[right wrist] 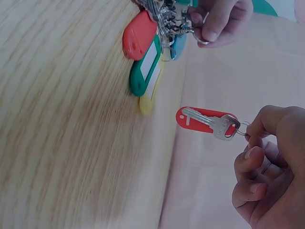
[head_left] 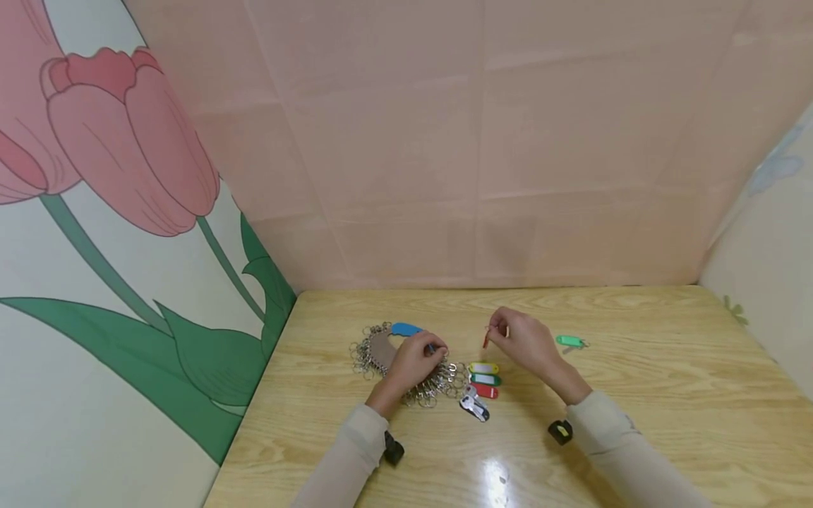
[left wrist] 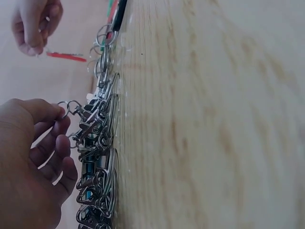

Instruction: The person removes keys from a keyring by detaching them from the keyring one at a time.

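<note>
My left hand (head_left: 416,363) pinches a small metal key ring (left wrist: 64,109) between thumb and index finger. That ring hangs from a swivel clip on a big curved key holder, whose brown band (head_left: 382,351) and blue part (head_left: 405,329) show. Many clips and rings (head_left: 428,388) line its edge. Raised off the table, my right hand (head_left: 524,342) pinches the split ring (right wrist: 243,128) of a red key tag (right wrist: 193,125) that carries a silver key (right wrist: 221,126). Yellow (head_left: 484,368), green (head_left: 485,379) and red (head_left: 485,392) tags lie beside the holder's right end.
Nearer me lies a black tag with a silver key (head_left: 474,408). A light green tag with a key (head_left: 570,341) rests right of my right hand on the wooden table (head_left: 667,395). A pink cloth wall (head_left: 476,141) stands behind; a tulip-printed wall (head_left: 133,141) bounds the left.
</note>
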`<act>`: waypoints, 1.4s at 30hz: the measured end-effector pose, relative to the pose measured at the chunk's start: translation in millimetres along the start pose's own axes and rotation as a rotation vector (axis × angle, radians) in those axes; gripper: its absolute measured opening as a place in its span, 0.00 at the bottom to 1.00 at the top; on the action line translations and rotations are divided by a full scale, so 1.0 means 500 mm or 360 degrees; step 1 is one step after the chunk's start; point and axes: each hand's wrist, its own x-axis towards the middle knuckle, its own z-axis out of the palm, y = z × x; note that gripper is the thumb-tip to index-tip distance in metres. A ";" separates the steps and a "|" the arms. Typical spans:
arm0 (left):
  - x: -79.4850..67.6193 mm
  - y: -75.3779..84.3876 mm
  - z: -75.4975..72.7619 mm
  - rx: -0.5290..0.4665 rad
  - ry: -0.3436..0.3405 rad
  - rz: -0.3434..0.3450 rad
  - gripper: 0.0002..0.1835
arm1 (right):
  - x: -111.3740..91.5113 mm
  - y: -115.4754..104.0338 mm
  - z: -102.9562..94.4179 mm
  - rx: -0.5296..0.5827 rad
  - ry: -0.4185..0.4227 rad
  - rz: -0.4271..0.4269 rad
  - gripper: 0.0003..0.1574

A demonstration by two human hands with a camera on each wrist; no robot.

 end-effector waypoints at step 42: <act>-0.007 -0.010 -0.005 -0.0056 -0.0006 0.0014 0.07 | -0.021 0.052 -0.042 -0.0055 0.0120 -0.0001 0.03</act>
